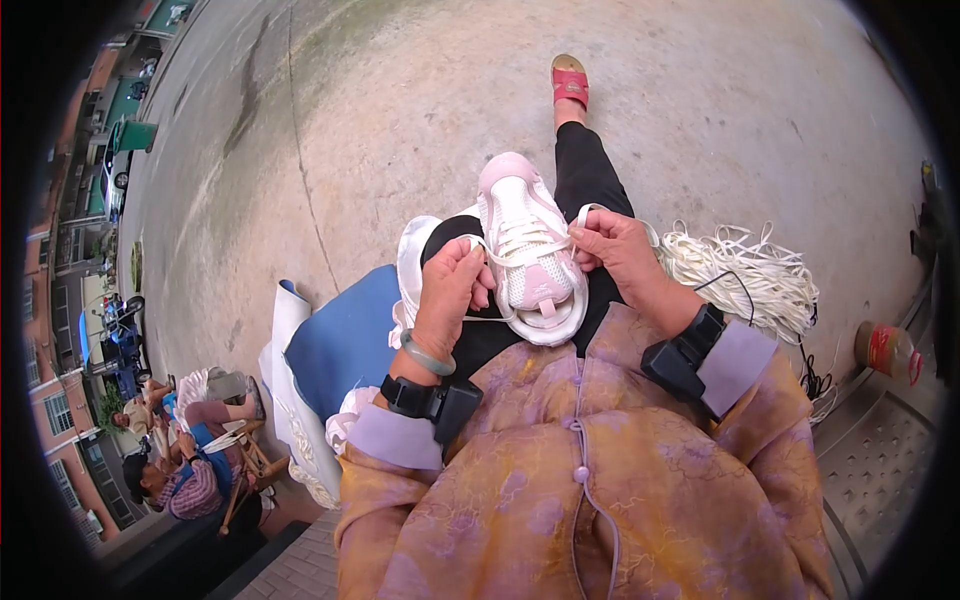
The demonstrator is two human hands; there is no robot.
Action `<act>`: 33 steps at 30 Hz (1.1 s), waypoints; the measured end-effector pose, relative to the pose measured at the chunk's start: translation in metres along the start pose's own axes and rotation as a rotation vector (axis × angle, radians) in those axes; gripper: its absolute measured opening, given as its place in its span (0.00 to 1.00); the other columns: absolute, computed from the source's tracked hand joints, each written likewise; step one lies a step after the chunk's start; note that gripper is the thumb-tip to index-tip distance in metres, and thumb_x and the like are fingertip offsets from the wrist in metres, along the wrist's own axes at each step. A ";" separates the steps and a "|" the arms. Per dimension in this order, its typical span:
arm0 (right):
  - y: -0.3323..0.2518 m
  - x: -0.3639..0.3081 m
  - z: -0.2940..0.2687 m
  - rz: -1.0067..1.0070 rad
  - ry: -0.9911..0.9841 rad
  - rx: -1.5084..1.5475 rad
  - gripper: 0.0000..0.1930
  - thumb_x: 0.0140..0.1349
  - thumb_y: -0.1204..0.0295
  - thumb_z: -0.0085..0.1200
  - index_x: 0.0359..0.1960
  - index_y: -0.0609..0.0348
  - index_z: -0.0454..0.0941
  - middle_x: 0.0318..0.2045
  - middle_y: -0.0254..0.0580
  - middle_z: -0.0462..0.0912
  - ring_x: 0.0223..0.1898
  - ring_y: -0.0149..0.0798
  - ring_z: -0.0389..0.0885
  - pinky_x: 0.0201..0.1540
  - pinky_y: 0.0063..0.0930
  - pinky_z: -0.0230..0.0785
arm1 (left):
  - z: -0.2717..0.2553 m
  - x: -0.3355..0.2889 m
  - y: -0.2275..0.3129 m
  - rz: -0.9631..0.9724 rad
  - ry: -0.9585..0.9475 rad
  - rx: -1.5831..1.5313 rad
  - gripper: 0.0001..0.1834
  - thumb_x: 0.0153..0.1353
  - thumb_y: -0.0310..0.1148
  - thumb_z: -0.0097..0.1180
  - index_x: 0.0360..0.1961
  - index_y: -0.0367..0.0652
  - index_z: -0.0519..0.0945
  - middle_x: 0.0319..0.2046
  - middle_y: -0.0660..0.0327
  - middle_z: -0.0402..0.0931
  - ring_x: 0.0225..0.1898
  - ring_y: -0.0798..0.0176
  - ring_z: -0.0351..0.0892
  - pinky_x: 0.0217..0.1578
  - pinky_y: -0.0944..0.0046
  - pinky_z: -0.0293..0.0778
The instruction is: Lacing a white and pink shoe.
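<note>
a pink-and-white mesh sneaker (515,272) rests on the person's lap over black trousers (592,172), toe pointing away. the left hand (449,290) pinches one side of its white lace (522,238), the right hand (622,255) the other. a tangled cream cord heap (742,275) lies right.

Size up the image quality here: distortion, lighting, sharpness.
Head view: fisheye tips the buildings sideways at the left rim, corners black; head view: soft daylight, no harsh glare on the pink-and-white shoe; head view: left hand and right hand reasonably sharp.
</note>
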State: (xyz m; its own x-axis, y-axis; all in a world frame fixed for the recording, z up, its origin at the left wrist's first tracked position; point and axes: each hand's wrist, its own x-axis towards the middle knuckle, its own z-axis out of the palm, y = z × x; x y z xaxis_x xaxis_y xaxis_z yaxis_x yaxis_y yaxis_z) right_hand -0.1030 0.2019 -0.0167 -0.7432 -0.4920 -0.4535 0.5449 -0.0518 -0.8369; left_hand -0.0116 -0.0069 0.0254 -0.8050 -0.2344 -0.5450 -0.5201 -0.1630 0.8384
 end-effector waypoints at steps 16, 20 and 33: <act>0.010 -0.006 0.004 -0.137 0.052 0.104 0.03 0.56 0.78 0.55 0.32 0.60 0.75 0.24 0.33 0.78 0.24 0.22 0.74 0.27 0.14 0.68 | 0.005 -0.018 -0.020 0.106 0.119 -0.165 0.07 0.61 0.33 0.53 0.28 0.44 0.76 0.19 0.71 0.71 0.17 0.81 0.65 0.16 0.81 0.59; 0.015 -0.007 0.007 -0.287 0.047 -0.063 0.03 0.53 0.80 0.56 0.27 0.62 0.75 0.23 0.32 0.77 0.23 0.23 0.72 0.26 0.17 0.65 | 0.005 -0.018 -0.026 0.083 0.080 -0.295 0.07 0.61 0.32 0.53 0.29 0.42 0.75 0.22 0.65 0.75 0.18 0.77 0.72 0.17 0.79 0.66; -0.003 -0.011 0.001 -0.337 0.126 -0.826 0.13 0.50 0.65 0.61 0.20 0.59 0.73 0.13 0.37 0.73 0.15 0.32 0.71 0.21 0.25 0.63 | 0.001 -0.017 -0.031 0.119 0.029 -0.190 0.05 0.61 0.30 0.52 0.29 0.39 0.73 0.23 0.63 0.76 0.18 0.75 0.72 0.17 0.78 0.68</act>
State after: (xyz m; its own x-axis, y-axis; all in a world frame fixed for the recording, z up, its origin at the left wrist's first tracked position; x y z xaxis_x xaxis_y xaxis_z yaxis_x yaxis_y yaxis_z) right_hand -0.0960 0.2069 -0.0093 -0.8766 -0.4622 -0.1337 -0.1259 0.4885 -0.8634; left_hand 0.0181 0.0033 0.0087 -0.8474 -0.2902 -0.4446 -0.3565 -0.3095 0.8816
